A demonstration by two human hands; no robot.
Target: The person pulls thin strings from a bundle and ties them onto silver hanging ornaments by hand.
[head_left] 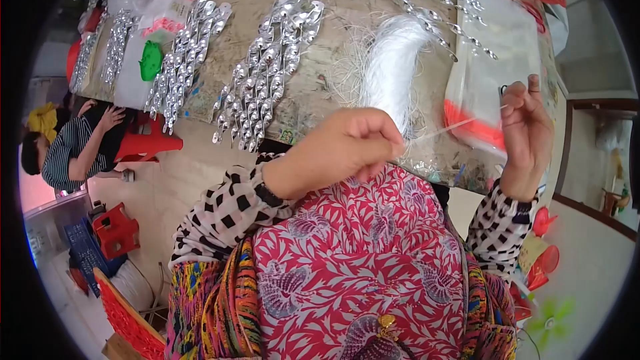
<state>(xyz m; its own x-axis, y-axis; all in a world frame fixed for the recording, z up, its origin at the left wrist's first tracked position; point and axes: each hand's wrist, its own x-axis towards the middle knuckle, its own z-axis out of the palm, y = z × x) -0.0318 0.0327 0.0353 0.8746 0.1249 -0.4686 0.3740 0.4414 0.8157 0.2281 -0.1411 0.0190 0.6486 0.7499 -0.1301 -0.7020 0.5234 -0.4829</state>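
A thin white thread [447, 128] runs between my two hands above the table's front edge. My left hand [340, 150] is closed on one end of it, fingers curled inward. Higher and to the right, my right hand [525, 127] is raised, with thumb and finger pinched on the other end. Behind my left hand lies a thick bundle of white strands [395, 60] on the table. Close to my right hand is a stack of clear plastic bags [493, 60] with a red-orange edge.
Twisted silver metal strips [267, 70] lie in groups across the table [320, 27]. A green item [151, 60] sits among them. At the far left, another person [77, 143] sits near a red stool [143, 140]. More red stools [115, 231] stand on the floor.
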